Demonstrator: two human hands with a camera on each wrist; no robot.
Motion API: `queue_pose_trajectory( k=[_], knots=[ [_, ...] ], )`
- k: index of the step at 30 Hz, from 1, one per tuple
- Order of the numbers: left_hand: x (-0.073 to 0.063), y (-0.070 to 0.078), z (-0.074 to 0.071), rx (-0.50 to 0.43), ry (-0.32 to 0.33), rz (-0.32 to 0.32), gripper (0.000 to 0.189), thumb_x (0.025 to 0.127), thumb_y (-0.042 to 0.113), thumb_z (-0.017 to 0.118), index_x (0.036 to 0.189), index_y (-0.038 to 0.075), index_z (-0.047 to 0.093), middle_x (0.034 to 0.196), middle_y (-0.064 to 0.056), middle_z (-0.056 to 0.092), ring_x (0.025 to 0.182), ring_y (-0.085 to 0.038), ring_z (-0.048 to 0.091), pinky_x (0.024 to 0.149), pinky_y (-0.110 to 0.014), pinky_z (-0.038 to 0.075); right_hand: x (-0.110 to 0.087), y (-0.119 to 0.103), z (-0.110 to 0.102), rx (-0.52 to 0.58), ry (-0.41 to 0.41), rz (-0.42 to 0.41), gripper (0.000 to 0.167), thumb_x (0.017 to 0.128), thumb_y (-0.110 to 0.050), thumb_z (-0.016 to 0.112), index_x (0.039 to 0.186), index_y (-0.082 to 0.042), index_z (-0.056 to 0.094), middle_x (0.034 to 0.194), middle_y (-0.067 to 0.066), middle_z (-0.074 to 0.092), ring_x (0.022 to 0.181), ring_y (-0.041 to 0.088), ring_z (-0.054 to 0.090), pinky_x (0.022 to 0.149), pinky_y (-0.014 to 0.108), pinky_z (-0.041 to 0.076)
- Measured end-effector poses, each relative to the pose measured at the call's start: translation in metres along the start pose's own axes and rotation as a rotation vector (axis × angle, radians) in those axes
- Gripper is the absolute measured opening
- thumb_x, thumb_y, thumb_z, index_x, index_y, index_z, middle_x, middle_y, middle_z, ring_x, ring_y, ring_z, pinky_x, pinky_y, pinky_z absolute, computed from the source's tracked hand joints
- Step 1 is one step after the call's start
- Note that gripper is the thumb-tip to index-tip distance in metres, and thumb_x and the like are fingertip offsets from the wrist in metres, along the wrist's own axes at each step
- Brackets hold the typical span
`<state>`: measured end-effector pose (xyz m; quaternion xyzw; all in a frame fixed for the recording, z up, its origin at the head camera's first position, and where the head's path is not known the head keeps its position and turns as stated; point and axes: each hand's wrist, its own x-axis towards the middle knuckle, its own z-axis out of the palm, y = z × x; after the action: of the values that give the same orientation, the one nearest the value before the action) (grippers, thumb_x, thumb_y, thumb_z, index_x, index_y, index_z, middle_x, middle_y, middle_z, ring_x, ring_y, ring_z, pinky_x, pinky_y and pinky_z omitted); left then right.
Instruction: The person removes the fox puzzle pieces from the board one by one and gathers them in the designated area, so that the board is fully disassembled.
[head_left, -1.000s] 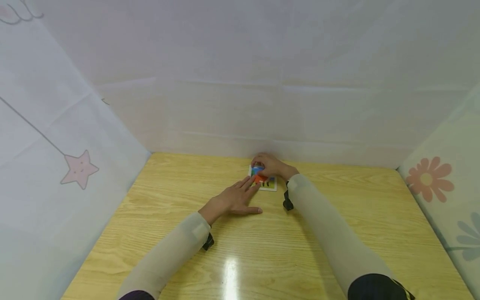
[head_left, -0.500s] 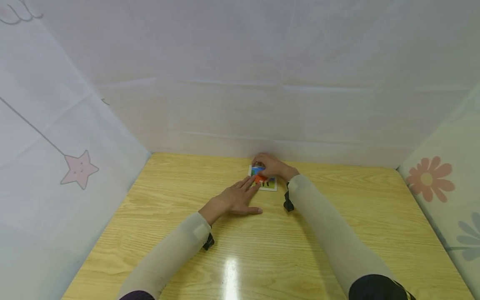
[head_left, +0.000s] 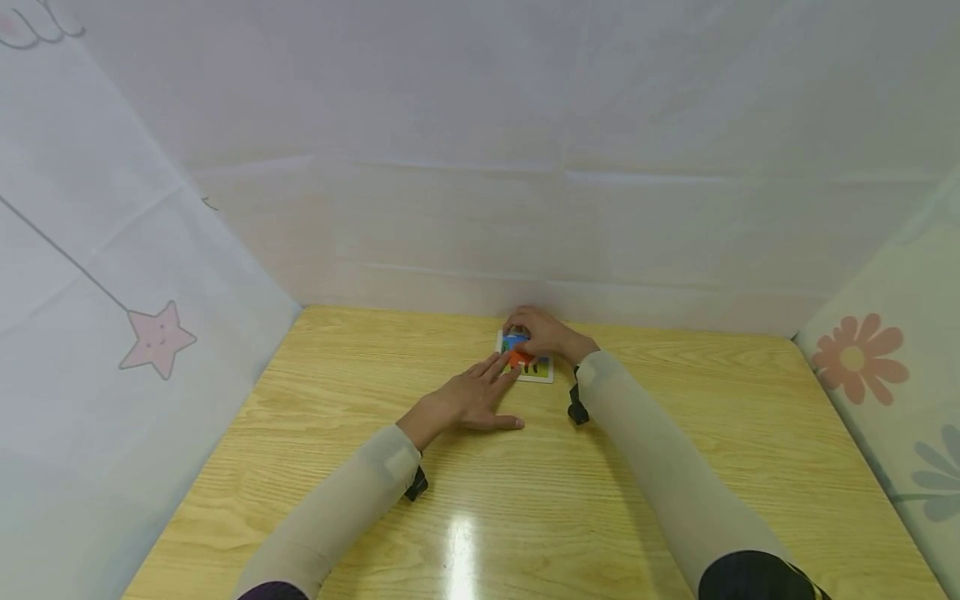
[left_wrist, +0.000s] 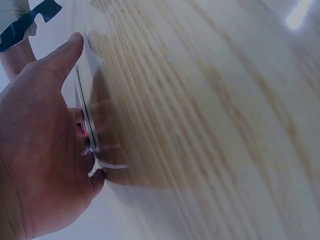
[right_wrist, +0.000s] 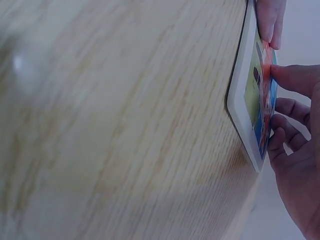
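Observation:
A small picture puzzle board (head_left: 545,367) with a white border lies flat at the table's far edge. Its picture has blue, orange-red and green parts. My left hand (head_left: 474,398) lies with fingers spread, their tips over the board's lower left part and the thumb out to the side on the table. Above it, my right hand (head_left: 546,328) bends over the board's upper part. In the right wrist view, the right thumb is on the orange part of the picture puzzle (right_wrist: 253,95) and the curled fingers are at its blue side. The palm covers part of the picture.
A light wood table (head_left: 360,367) spreads around the board. A white cloth wall (head_left: 450,233) rises just behind it, close to my right hand. Printed cloth sides with a pink star (head_left: 159,339) and a red flower (head_left: 859,358) flank the table.

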<state>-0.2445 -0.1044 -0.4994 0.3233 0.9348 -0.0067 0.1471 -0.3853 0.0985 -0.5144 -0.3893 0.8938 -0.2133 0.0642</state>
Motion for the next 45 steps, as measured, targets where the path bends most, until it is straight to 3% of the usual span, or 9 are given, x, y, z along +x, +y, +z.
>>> queue_pose_trajectory(
  k=[7, 27, 45],
  knots=[
    [0.0011, -0.0001, 0.001, -0.003, -0.003, 0.009, 0.101, 0.101, 0.078, 0.042, 0.172, 0.014, 0.011, 0.178, -0.014, -0.004, 0.165, -0.034, 0.005, 0.13, -0.05, 0.025, -0.0011, 0.0006, 0.0005, -0.007, -0.002, -0.01, 0.03, 0.095, -0.013, 0.073, 0.124, -0.011, 0.076, 0.123, 0.01, 0.067, 0.108, 0.028, 0.06, 0.105, 0.048, 0.049],
    [0.0005, 0.0014, -0.0018, -0.011, -0.013, 0.01, 0.101, 0.1, 0.078, 0.044, 0.172, 0.014, 0.011, 0.178, -0.014, -0.005, 0.165, -0.034, 0.005, 0.129, -0.051, 0.025, 0.0, -0.0066, -0.0025, -0.003, -0.05, 0.034, 0.032, 0.095, -0.009, 0.07, 0.127, -0.011, 0.071, 0.139, 0.011, 0.062, 0.129, 0.031, 0.055, 0.117, 0.05, 0.041],
    [0.0019, 0.0016, -0.0016, 0.023, -0.021, 0.003, 0.102, 0.1, 0.08, 0.041, 0.172, 0.015, 0.012, 0.178, -0.015, -0.003, 0.165, -0.034, 0.005, 0.13, -0.049, 0.025, 0.0052, -0.0059, -0.005, 0.04, -0.048, 0.012, 0.035, 0.087, -0.003, 0.068, 0.121, -0.009, 0.068, 0.123, 0.011, 0.065, 0.112, 0.031, 0.058, 0.103, 0.049, 0.049]
  ],
)
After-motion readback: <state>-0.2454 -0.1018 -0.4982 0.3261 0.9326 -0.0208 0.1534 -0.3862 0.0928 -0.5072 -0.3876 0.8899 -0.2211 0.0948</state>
